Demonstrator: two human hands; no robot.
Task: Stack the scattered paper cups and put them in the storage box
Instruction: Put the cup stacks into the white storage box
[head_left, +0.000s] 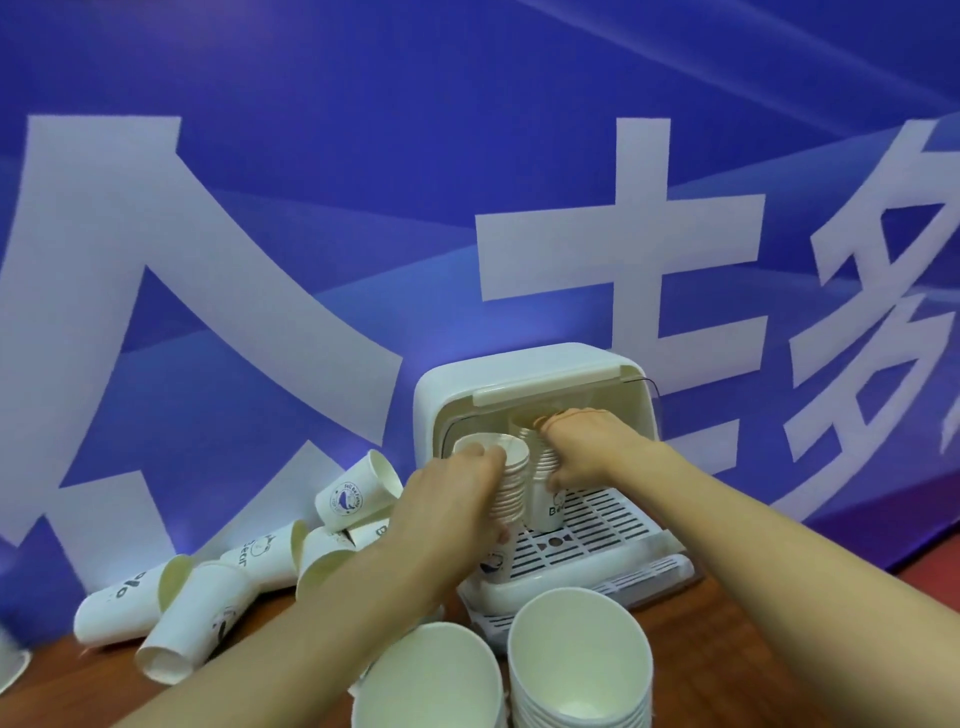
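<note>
Now, the head view, and both hands are in the mouth of the white storage box (519, 371), which stands at five o'clock of the frame with its lid swung up. The left hand (447, 499) is wrapped round a tall stack of paper cups (514, 467), its base down at the front of the box's slatted tray (602, 519). The right hand (576, 452) clasps a second stack (543, 506) at the first one's three o'clock, and the two stacks are touching or very nearly; hard to call. Both are held upright, I'd say so they can stand side by side on the tray without toppling.

Over at eight o'clock, loose cups (234, 587) lie tipped on the counter (727, 649), a few half nested, none gathered yet. At six o'clock, nearest the camera, a left front stack (431, 675) and a right front stack (576, 649) stand mouth-up outside the box. My read: the loading is in hand, with plenty left to stack.
</note>
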